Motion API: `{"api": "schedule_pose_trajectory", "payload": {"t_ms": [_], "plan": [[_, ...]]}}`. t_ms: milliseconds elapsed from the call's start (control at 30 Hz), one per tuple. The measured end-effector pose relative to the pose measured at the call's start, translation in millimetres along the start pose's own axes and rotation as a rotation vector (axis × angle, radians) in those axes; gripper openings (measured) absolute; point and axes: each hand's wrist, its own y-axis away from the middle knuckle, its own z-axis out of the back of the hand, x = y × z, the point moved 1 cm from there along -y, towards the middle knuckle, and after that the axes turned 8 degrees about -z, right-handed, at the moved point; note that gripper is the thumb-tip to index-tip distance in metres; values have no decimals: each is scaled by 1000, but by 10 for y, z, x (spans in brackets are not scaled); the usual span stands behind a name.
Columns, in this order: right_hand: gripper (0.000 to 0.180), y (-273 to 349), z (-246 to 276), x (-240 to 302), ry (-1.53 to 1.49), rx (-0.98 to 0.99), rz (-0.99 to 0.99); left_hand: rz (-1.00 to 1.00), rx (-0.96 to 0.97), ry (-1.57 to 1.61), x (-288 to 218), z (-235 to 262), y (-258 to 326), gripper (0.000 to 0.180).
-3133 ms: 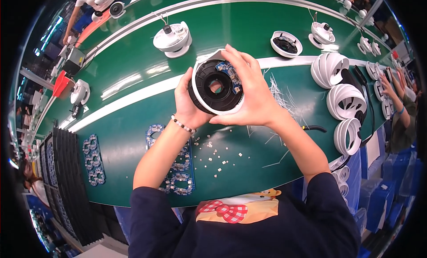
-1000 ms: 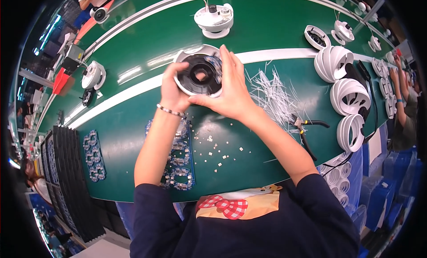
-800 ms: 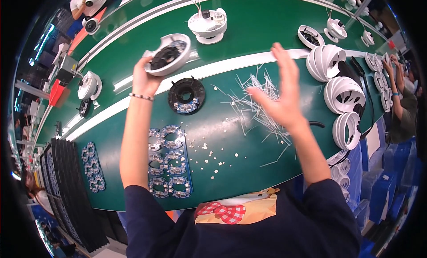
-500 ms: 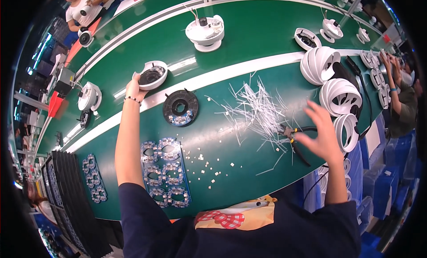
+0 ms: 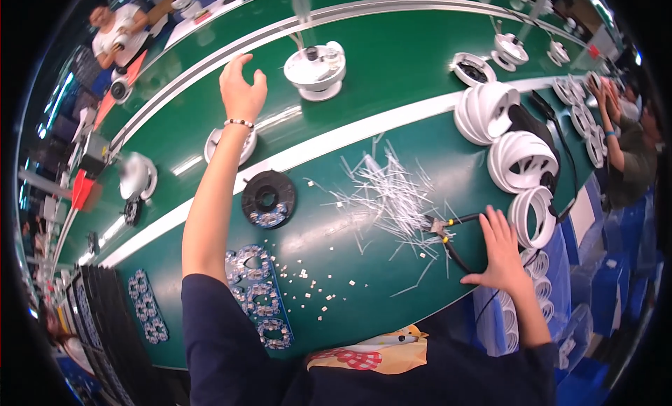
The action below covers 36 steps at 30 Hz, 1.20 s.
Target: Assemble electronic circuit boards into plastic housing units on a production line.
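Observation:
My left hand (image 5: 241,91) is stretched far out over the green belt with its fingers apart and nothing in it, just left of a white dome housing (image 5: 315,66). A white round shell (image 5: 245,145) lies on the belt partly under my left forearm. A black ring with a small round circuit board (image 5: 268,198) lies on the near side of the white stripe. My right hand (image 5: 500,248) lies flat and open at the table's near edge, its fingertips at the dark handles of small cutters (image 5: 448,231). A heap of thin white strips (image 5: 385,192) lies beside the cutters.
Stacks of white rings (image 5: 521,161) stand at the right. Panels of round circuit boards (image 5: 255,294) and small white bits (image 5: 308,280) lie near me. More white housings (image 5: 136,175) sit on the belt. Other people work at the far left (image 5: 115,35) and right (image 5: 623,140).
Both hands held the black ring and white shell together, then parted them. My left hand set the shell on the belt and reached further out. My right hand moved down to the cutters.

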Motion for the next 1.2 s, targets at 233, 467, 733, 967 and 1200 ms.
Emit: {"api": "schedule_pose_trajectory", "payload": {"t_ms": [233, 467, 733, 967, 1200], "plan": [[114, -383, 63, 62, -30, 83, 212, -126, 3, -60, 92, 56, 50, 31], [56, -89, 290, 250, 408, -132, 342, 71, -231, 279, -484, -560, 234, 27], [40, -276, -16, 237, 452, -128, 148, 71, -103, 197, -301, 144, 348, 32], [65, -629, -143, -931, -325, -332, -6, -157, -362, 190, -298, -158, 2, 25], [52, -1635, 1315, -104, -1045, -140, 177, -54, 202, 78, -154, -411, 18, 31]]}}
